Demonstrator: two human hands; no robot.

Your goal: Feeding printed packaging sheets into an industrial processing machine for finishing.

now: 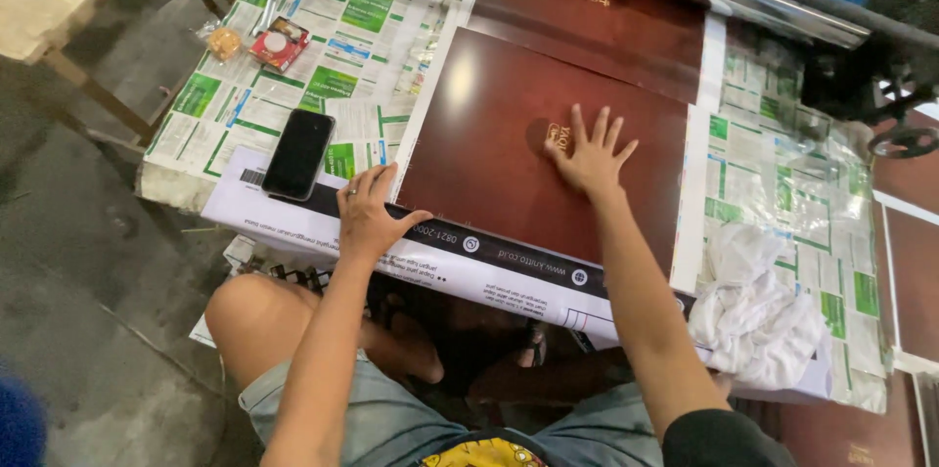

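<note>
Two maroon sheets (pixel 548 149), two hands (pixel 590 159), one phone (pixel 298 154)

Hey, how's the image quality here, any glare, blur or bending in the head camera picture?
Head view: a soft glare patch sits on the glossy dark red panel left of the right hand; that hand casts a short shadow to its left; the left hand at the white board's edge looks sharp; the metal bar shows bright streaks; straight edges bow slightly, wide-angle style; corners are dimmer.
</note>
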